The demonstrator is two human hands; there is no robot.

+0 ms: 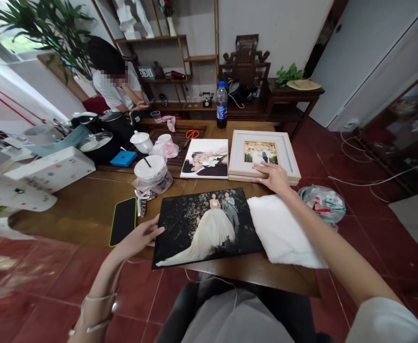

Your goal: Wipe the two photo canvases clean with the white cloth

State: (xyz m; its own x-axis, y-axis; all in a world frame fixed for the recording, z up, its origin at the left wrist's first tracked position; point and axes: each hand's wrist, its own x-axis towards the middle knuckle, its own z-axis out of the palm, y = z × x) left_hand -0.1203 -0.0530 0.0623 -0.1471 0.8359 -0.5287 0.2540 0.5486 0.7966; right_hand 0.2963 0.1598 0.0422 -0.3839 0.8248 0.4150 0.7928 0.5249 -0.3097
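Left hand (148, 234) pinches photo (209, 224) by its left edge | right hand (273, 177) on frame (260, 148), can't tell if gripping | towel (283, 231) just beside photo

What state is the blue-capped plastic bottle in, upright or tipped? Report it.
Upright: the plastic bottle stands on its base, with its blue cap uppermost.

The wooden bench (90, 200) before me bears a dark photo panel (201, 226), white cloth (282, 231), phone (123, 222), stacked frames (260, 150), paler print (209, 159) and bottle (221, 105).
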